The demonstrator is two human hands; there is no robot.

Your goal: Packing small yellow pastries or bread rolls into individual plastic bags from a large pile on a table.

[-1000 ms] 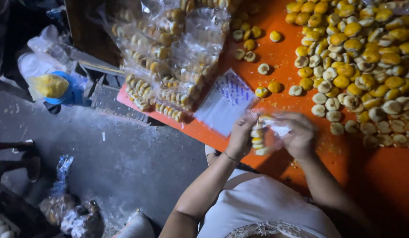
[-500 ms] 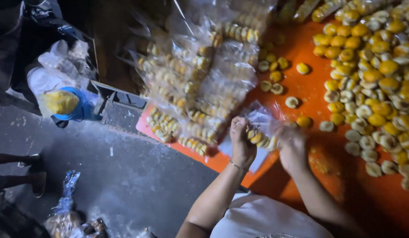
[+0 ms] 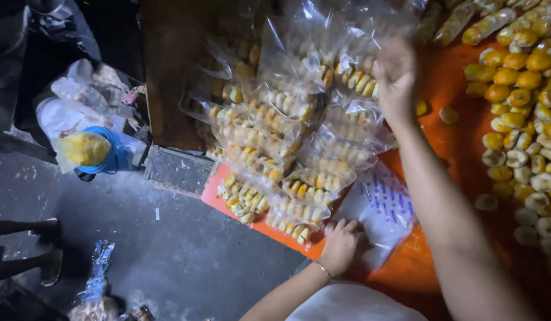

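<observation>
Fingers of the left hand [image 3: 340, 242] press flat on the stack of empty clear plastic bags [image 3: 379, 208]; the right hand [image 3: 395, 77] rests, grip unclear, on heaped filled bags [image 3: 299, 148], which might slide off the orange table [image 3: 430, 261].

Dim, warm light falls on the orange table [image 3: 447, 119], the floor [image 3: 168, 249] lies shadowed, bags glare, edges blur.

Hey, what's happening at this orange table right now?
A person is bagging small yellow pastries. Their right hand reaches over the pile of filled clear bags, while the left hand rests on a stack of empty bags at the orange table edge. Loose pastries lie spread to the right.
</observation>
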